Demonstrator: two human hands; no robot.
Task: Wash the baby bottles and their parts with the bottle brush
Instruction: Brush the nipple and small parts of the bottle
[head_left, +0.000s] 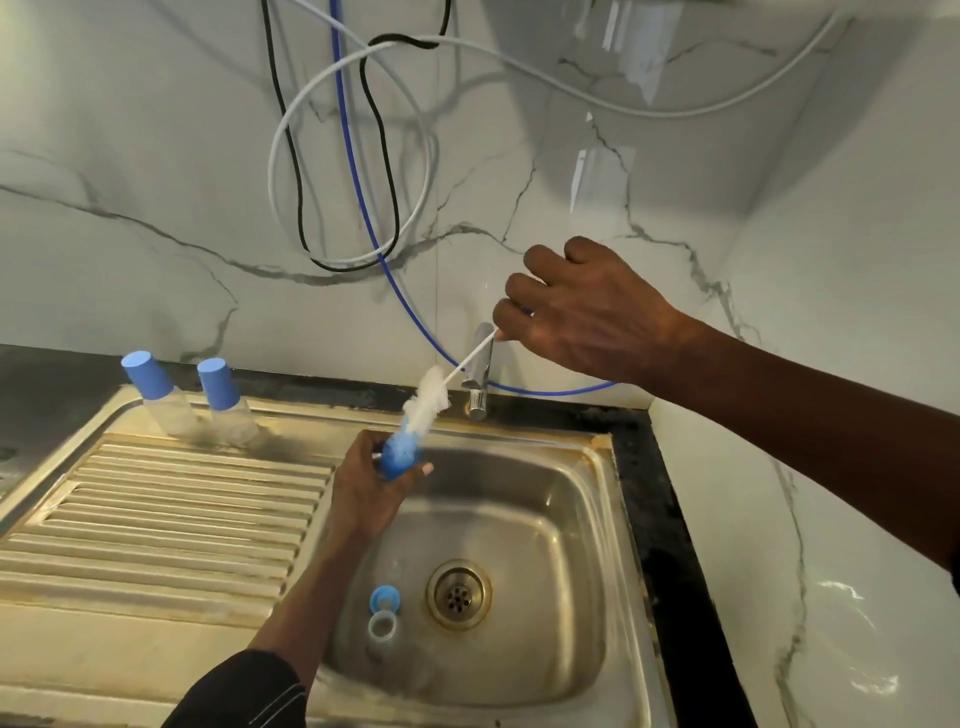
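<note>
One cap (396, 460) mid-scrub above the sink (561, 519): your left hand (371, 488) grips it, right hand (587, 312) holds the bottle brush (427, 397); probably twist next.

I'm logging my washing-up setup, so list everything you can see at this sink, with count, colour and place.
baby bottles: two, clear with blue caps, at the back of the drainboard
bottle brush: one, white, above the sink, tip in the blue cap
blue cap: one, in the left hand
rings: two, one blue, one clear, on the sink floor beside the drain
sink: one, steel, drainboard on its left
drain: one, brassy, in the middle of the sink floor
tap: one, chrome, behind the sink
cables: black, white and blue, looped on the marble wall
left hand: fingers grip the blue cap
right hand: fingers hold the brush handle
</note>
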